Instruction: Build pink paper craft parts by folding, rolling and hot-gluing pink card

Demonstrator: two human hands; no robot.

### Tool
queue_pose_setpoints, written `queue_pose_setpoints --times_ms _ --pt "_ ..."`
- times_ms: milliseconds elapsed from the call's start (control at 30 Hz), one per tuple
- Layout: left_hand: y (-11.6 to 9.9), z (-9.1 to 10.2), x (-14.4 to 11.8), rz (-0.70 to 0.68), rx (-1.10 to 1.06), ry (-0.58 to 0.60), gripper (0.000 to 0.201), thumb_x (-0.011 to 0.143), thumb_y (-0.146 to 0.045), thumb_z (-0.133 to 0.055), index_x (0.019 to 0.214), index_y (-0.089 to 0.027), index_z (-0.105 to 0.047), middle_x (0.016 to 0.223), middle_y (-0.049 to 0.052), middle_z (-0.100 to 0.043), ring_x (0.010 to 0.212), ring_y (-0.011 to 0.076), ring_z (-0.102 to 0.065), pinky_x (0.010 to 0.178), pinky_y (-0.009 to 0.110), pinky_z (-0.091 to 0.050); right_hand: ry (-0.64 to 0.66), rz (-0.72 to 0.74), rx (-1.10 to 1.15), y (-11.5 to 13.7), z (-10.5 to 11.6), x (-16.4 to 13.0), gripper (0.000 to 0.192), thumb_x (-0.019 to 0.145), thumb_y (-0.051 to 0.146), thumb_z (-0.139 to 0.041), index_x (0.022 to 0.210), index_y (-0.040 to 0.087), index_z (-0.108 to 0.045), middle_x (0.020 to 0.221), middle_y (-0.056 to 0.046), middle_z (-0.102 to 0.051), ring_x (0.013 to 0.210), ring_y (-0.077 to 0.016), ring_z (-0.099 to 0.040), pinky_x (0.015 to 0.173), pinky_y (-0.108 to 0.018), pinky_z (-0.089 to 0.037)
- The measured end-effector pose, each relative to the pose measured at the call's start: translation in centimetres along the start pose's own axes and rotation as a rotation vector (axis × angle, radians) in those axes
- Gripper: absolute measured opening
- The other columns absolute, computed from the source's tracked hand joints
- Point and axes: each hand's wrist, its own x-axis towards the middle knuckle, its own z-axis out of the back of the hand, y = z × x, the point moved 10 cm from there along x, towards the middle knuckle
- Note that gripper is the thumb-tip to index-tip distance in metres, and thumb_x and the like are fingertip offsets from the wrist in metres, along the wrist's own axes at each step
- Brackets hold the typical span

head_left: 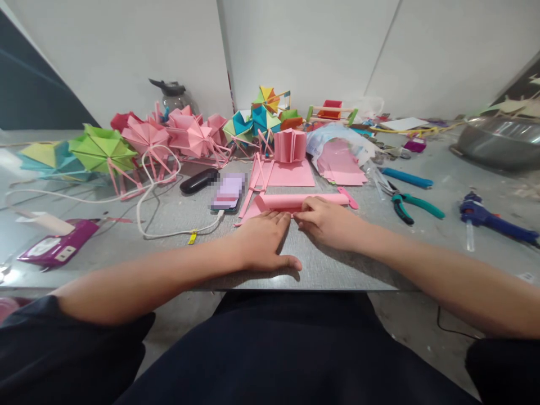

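A pink sheet of paper (304, 201) lies curled into a loose roll on the grey table (177, 225), straight ahead of me. My left hand (265, 242) lies flat with its fingertips pressing the roll's near edge at the left. My right hand (327, 222) pinches the same edge at the middle, fingers bent over the paper. Both hands are touching each other at the fingertips. Thin pink paper strips (253, 188) lie just behind the roll.
A phone (228, 193) on a white cable (145, 208) and a black case (199, 181) lie left of the roll. Folded paper umbrellas (147, 138) crowd the back left. Pliers (411, 203), a blue glue gun (493, 219) and a metal bowl (502, 140) sit at the right.
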Motion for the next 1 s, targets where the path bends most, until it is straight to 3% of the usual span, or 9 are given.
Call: queue_pose_setpoints --times_ms 133,333,433,533,700,800,1000 --pt "0.6 -0.7 0.3 -0.017 0.032 -0.019 0.120 0.092 -0.094 -0.061 0.166 0.000 -0.044 0.170 0.032 -0.052 0.161 0.0432 -0.050 0.132 0.050 -0.038 -0.040 -0.044 0.071 -1.8 -0.6 1.7 0.027 0.108 0.018 -0.058 0.104 0.020 -0.085 0.105 -0.011 -0.075 0.099 -0.0261 -0.070 0.089 -0.039 -0.052" --pt "0.3 -0.8 0.5 0.005 0.074 -0.005 0.117 0.098 -0.092 -0.053 0.168 0.002 -0.043 0.173 0.032 -0.047 0.164 0.0429 -0.047 0.134 0.049 -0.038 -0.045 -0.072 0.039 -2.4 -1.1 2.7 0.018 0.103 0.014 -0.062 0.101 0.018 -0.080 0.104 -0.012 -0.078 0.098 -0.0269 -0.070 0.089 -0.038 -0.051" --pt "-1.0 -0.4 -0.3 -0.004 0.114 -0.011 0.114 0.100 -0.091 -0.054 0.163 0.004 -0.050 0.167 0.032 -0.056 0.157 0.0421 -0.056 0.131 0.048 -0.043 0.011 -0.032 -0.012 -1.1 -1.4 1.6 0.016 0.102 0.013 -0.063 0.100 0.016 -0.078 0.101 -0.012 -0.078 0.094 -0.0269 -0.070 0.086 -0.038 -0.049" --pt "-3.6 -0.5 -2.2 -0.100 0.195 -0.052 0.112 0.100 -0.090 -0.054 0.157 0.007 -0.056 0.159 0.032 -0.063 0.149 0.0419 -0.065 0.127 0.047 -0.048 0.042 0.030 -0.037 1.2 -1.5 -0.8 0.016 0.100 0.009 -0.062 0.098 0.015 -0.076 0.096 -0.011 -0.078 0.089 -0.0254 -0.069 0.082 -0.037 -0.046" --pt "-7.2 -1.7 -5.0 -0.299 0.376 -0.221 0.107 0.105 -0.085 -0.051 0.148 0.012 -0.062 0.146 0.036 -0.071 0.136 0.0425 -0.074 0.120 0.048 -0.055 0.023 0.044 -0.090 4.0 -0.6 -3.6 0.017 0.097 0.003 -0.064 0.094 0.015 -0.075 0.093 -0.010 -0.076 0.085 -0.0238 -0.067 0.076 -0.035 -0.042" --pt "-7.3 -2.2 -5.1 -0.332 0.402 -0.247 0.105 0.107 -0.084 -0.050 0.148 0.012 -0.062 0.144 0.035 -0.072 0.135 0.0417 -0.075 0.119 0.047 -0.056 0.040 0.031 -0.127 4.3 -0.1 -3.7 0.017 0.097 0.004 -0.065 0.091 0.016 -0.075 0.088 -0.010 -0.076 0.082 -0.0236 -0.067 0.072 -0.035 -0.041" --pt "-6.1 -1.9 -4.1 -0.286 0.323 -0.168 0.123 0.096 -0.100 -0.041 0.148 0.010 -0.062 0.145 0.038 -0.070 0.137 0.0463 -0.072 0.118 0.051 -0.055 -0.033 0.147 -0.226 5.9 1.2 -4.8 0.016 0.096 0.004 -0.066 0.097 0.014 -0.079 0.094 -0.011 -0.080 0.083 -0.0256 -0.073 0.072 -0.036 -0.048"
